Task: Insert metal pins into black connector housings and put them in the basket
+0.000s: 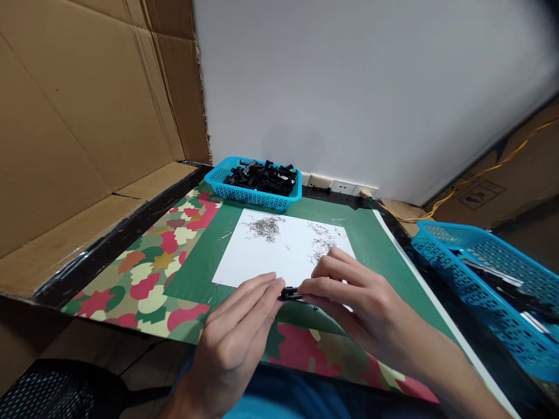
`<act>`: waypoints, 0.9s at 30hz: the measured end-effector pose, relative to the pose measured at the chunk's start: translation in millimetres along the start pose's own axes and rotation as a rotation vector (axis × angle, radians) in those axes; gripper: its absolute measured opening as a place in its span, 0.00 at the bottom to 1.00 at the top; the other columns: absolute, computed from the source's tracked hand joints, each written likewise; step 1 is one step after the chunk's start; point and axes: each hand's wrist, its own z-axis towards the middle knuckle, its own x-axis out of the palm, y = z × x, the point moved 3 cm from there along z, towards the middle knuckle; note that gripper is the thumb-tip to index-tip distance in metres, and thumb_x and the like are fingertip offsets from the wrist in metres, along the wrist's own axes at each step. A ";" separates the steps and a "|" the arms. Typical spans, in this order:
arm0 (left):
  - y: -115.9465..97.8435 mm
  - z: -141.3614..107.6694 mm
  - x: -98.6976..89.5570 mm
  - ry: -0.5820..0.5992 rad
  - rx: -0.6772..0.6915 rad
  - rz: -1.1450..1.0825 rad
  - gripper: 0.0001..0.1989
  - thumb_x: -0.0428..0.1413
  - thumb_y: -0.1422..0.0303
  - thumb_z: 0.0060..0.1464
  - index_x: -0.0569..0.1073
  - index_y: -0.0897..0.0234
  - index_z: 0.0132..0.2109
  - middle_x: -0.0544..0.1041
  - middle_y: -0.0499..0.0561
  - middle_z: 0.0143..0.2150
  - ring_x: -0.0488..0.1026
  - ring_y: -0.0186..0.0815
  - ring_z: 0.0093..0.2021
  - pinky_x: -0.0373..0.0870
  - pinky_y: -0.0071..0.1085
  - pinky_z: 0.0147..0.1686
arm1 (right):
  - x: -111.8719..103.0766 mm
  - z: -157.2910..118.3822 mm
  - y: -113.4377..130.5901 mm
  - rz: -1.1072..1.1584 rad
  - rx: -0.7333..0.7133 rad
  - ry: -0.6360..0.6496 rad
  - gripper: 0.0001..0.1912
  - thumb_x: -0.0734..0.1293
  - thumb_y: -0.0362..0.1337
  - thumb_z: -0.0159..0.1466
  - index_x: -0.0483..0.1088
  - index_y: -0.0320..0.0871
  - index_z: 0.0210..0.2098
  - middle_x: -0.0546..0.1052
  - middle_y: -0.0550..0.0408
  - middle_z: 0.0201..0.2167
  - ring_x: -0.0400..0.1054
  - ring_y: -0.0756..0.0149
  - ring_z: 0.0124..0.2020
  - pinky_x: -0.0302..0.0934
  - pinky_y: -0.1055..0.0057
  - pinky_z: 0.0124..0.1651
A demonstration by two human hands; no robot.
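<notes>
A small black part [291, 293] is between my two hands, just over the near edge of the white sheet [262, 262]. My left hand [244, 331] has its fingers pressed together on the part's left end. At the right end, my right hand [356, 297] pinches it between thumb and forefinger. Two scattered piles of tiny metal pieces lie on the sheet, a dense one [265, 228] at left and a looser one [322, 240] at right, partly behind my right hand.
A blue basket [257, 198] heaped with black parts stands at the back by the wall. Another blue basket [476, 308] with long black parts is at the right. Cardboard [78, 105] walls the left side. Sockets [343, 187] and yellow wires [437, 205] are behind.
</notes>
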 end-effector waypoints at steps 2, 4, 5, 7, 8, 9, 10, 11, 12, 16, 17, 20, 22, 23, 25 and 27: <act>0.1 -2.0 -0.4 -0.003 -0.003 -0.002 0.22 0.59 0.87 0.62 0.76 0.69 0.60 0.84 0.59 0.51 0.82 0.45 0.55 0.86 0.42 0.52 | 1.4 0.4 0.3 0.006 0.005 0.007 0.14 0.60 0.28 0.77 0.77 0.42 0.51 0.74 0.49 0.37 0.66 0.60 0.39 0.64 0.65 0.40; 0.2 -4.6 -0.5 -0.016 0.004 -0.008 0.23 0.60 0.88 0.61 0.76 0.69 0.60 0.84 0.59 0.50 0.82 0.45 0.54 0.86 0.42 0.52 | 2.8 0.5 1.7 0.023 0.004 0.009 0.15 0.60 0.26 0.75 0.77 0.42 0.51 0.74 0.49 0.37 0.65 0.60 0.39 0.63 0.65 0.40; 0.3 -5.9 -0.4 -0.021 0.008 -0.011 0.23 0.60 0.88 0.61 0.76 0.70 0.60 0.84 0.59 0.50 0.82 0.45 0.53 0.85 0.43 0.52 | 3.4 0.5 2.8 0.032 0.001 0.006 0.16 0.60 0.24 0.74 0.77 0.41 0.50 0.73 0.49 0.37 0.64 0.60 0.39 0.63 0.64 0.40; 0.7 -8.1 0.1 -0.028 0.016 -0.015 0.24 0.60 0.89 0.60 0.76 0.71 0.61 0.83 0.60 0.50 0.81 0.46 0.54 0.85 0.44 0.52 | 4.3 0.0 5.3 0.050 -0.014 -0.009 0.16 0.59 0.22 0.72 0.77 0.41 0.48 0.72 0.50 0.36 0.63 0.60 0.39 0.62 0.64 0.40; 0.9 -9.0 0.6 -0.022 0.019 -0.017 0.25 0.61 0.89 0.60 0.76 0.71 0.61 0.83 0.61 0.50 0.80 0.46 0.54 0.84 0.44 0.52 | 4.8 -0.5 6.5 0.058 -0.020 -0.018 0.17 0.59 0.21 0.72 0.76 0.41 0.48 0.71 0.50 0.36 0.62 0.60 0.39 0.61 0.64 0.40; 1.1 -9.6 1.1 -0.019 0.020 -0.020 0.25 0.61 0.89 0.60 0.76 0.71 0.61 0.83 0.61 0.50 0.80 0.46 0.55 0.84 0.45 0.52 | 5.3 -1.2 7.3 0.064 -0.027 -0.028 0.17 0.59 0.20 0.71 0.76 0.41 0.47 0.71 0.51 0.36 0.61 0.60 0.38 0.60 0.64 0.40; 1.2 -10.1 1.3 -0.021 0.022 -0.024 0.25 0.61 0.89 0.59 0.76 0.71 0.61 0.83 0.60 0.50 0.80 0.46 0.55 0.84 0.45 0.52 | 6.0 -2.0 7.9 0.071 -0.034 -0.036 0.18 0.59 0.19 0.70 0.76 0.41 0.47 0.70 0.51 0.36 0.61 0.61 0.38 0.60 0.64 0.40; 1.3 -10.5 1.4 -0.024 0.027 -0.028 0.25 0.61 0.89 0.59 0.76 0.71 0.61 0.83 0.60 0.50 0.80 0.46 0.54 0.84 0.45 0.52 | 7.0 -2.9 8.3 0.075 -0.040 -0.043 0.18 0.59 0.18 0.69 0.76 0.41 0.47 0.70 0.51 0.36 0.60 0.60 0.38 0.59 0.64 0.40; 1.4 -10.8 1.4 -0.028 0.030 -0.032 0.25 0.61 0.90 0.59 0.75 0.72 0.61 0.83 0.60 0.50 0.80 0.46 0.54 0.84 0.44 0.52 | 8.1 -3.7 8.5 0.077 -0.047 -0.047 0.19 0.59 0.17 0.68 0.75 0.41 0.47 0.70 0.50 0.36 0.59 0.60 0.38 0.59 0.64 0.41; 1.7 -11.1 1.1 -0.033 0.037 -0.040 0.26 0.61 0.91 0.58 0.76 0.73 0.61 0.82 0.60 0.49 0.79 0.45 0.54 0.84 0.44 0.51 | 12.4 -5.7 10.8 0.080 -0.073 -0.070 0.19 0.58 0.16 0.68 0.74 0.41 0.47 0.70 0.50 0.37 0.59 0.60 0.38 0.58 0.64 0.41; 1.5 -10.7 0.9 -0.034 0.042 -0.049 0.26 0.61 0.92 0.57 0.76 0.73 0.60 0.82 0.60 0.49 0.79 0.45 0.53 0.84 0.44 0.51 | 13.2 -5.9 12.1 0.079 -0.079 -0.080 0.19 0.58 0.16 0.68 0.73 0.41 0.47 0.70 0.50 0.36 0.58 0.61 0.38 0.58 0.64 0.40; 0.7 -8.0 0.6 -0.036 0.062 -0.085 0.25 0.60 0.93 0.57 0.76 0.74 0.59 0.82 0.60 0.47 0.79 0.43 0.52 0.83 0.42 0.51 | 16.3 -7.3 14.6 0.056 -0.083 -0.103 0.16 0.59 0.18 0.71 0.73 0.40 0.46 0.69 0.50 0.35 0.57 0.61 0.37 0.57 0.65 0.38; 1.7 -5.6 1.9 -0.015 0.042 -0.094 0.23 0.59 0.92 0.59 0.76 0.73 0.58 0.82 0.59 0.48 0.79 0.42 0.52 0.82 0.41 0.52 | 19.6 -9.5 11.8 0.024 -0.066 -0.104 0.15 0.59 0.19 0.72 0.73 0.40 0.46 0.69 0.50 0.35 0.57 0.61 0.37 0.57 0.66 0.37; 2.8 -4.5 3.2 0.003 0.019 -0.093 0.22 0.59 0.90 0.60 0.76 0.72 0.58 0.82 0.59 0.48 0.79 0.41 0.52 0.82 0.40 0.52 | 21.3 -10.8 8.7 0.012 -0.054 -0.105 0.14 0.59 0.20 0.72 0.73 0.40 0.47 0.69 0.50 0.35 0.58 0.61 0.37 0.57 0.66 0.38; 6.2 -2.8 6.5 0.056 -0.044 -0.081 0.19 0.59 0.87 0.62 0.77 0.69 0.57 0.82 0.57 0.48 0.79 0.41 0.50 0.82 0.39 0.51 | 22.9 -13.9 0.1 0.009 -0.025 -0.125 0.12 0.61 0.22 0.74 0.73 0.40 0.48 0.70 0.51 0.36 0.59 0.61 0.38 0.58 0.66 0.39; 10.3 -2.4 10.1 0.121 -0.118 -0.046 0.16 0.59 0.84 0.64 0.77 0.67 0.56 0.82 0.55 0.47 0.80 0.40 0.48 0.82 0.39 0.49 | 21.5 -16.9 -9.3 0.013 0.016 -0.157 0.08 0.63 0.25 0.75 0.71 0.42 0.48 0.70 0.52 0.36 0.61 0.62 0.38 0.59 0.66 0.40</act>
